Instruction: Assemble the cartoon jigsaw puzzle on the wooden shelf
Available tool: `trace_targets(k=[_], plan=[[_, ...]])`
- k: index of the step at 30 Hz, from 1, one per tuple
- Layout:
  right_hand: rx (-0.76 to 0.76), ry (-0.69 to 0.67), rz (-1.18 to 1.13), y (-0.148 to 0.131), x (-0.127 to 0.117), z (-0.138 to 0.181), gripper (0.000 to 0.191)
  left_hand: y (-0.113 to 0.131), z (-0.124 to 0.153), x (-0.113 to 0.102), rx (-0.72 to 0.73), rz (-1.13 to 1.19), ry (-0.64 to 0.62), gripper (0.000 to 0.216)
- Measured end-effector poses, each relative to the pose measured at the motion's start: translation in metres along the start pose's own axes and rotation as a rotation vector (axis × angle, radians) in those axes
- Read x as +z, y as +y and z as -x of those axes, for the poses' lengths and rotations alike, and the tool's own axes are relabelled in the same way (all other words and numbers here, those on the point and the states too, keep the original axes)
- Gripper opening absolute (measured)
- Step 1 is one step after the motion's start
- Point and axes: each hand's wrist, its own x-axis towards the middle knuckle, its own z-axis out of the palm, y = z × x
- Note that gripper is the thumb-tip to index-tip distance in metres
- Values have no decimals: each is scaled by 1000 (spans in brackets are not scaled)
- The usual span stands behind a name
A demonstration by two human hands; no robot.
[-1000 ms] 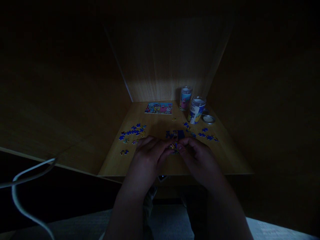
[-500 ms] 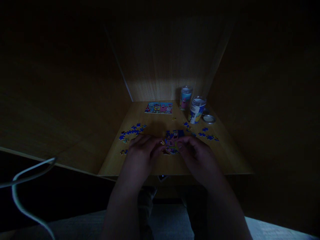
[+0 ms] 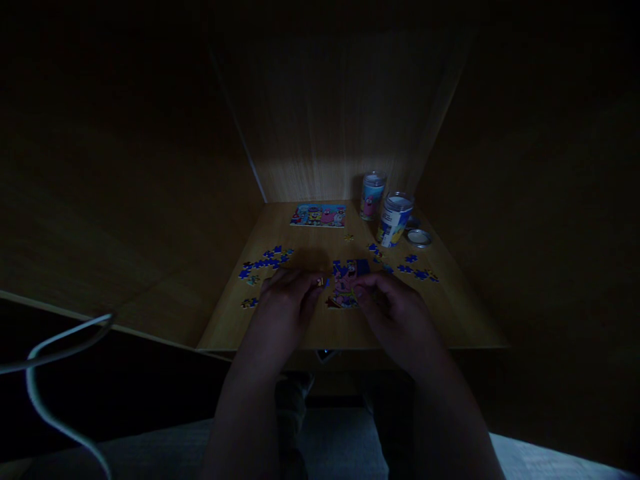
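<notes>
A partly assembled jigsaw puzzle (image 3: 345,283) with a pink cartoon figure lies on the wooden surface between my hands. My left hand (image 3: 286,300) is closed, pinching a small puzzle piece (image 3: 321,282) between thumb and forefinger, just left of the puzzle and apart from it. At the puzzle's right edge, my right hand (image 3: 393,300) has thumb and forefinger closed on its border. The fingertips cover part of that edge. Loose blue puzzle pieces (image 3: 265,263) lie beyond my left hand, and more loose pieces (image 3: 419,273) are to the right of my right hand.
A finished cartoon puzzle (image 3: 319,215) lies at the back. Two clear-topped canisters (image 3: 373,197) (image 3: 394,221) stand at back right, with a round lid (image 3: 419,237) beside them. Wooden panels (image 3: 345,120) enclose the surface. A white cable (image 3: 37,400) hangs at lower left.
My left hand has drawn the puzzle piece slightly left, away from the assembled part, and the piece has turned in the fingers. My right hand stays at the puzzle's right edge.
</notes>
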Motion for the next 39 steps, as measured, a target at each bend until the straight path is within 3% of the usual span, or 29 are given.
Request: trace_targets(k=[12,28,39], plan=[[11,-9,18,0,-1,1,13,2,-2,0,-14,6,-45,23],[-12,-12,33,-2,0,0,12,7,-3,-4,73,26,-117,36],[-11,-16,59,-3,0,-1,12,8,-4,-2,20,-10,-85,15]])
